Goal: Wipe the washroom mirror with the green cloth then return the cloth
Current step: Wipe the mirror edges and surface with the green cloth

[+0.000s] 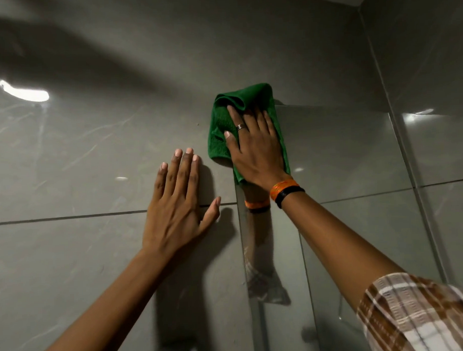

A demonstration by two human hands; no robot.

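The mirror [337, 156] hangs on the grey tiled wall, its top left corner near the middle of the view. A folded green cloth [221, 133] lies over that corner, partly on the mirror and partly on the tile. My right hand [253, 151] presses flat on the cloth, fingers spread, with a ring and orange and black wristbands. My left hand [178, 198] rests flat on the tile just left of the mirror's edge, fingers together, holding nothing. The mirror reflects my right forearm.
Glossy grey wall tiles [80, 159] fill the left side and top, with a bright light glare [25, 92] at the upper left. A wall corner [373, 65] runs down at the right. A checked sleeve covers my right upper arm at the lower right.
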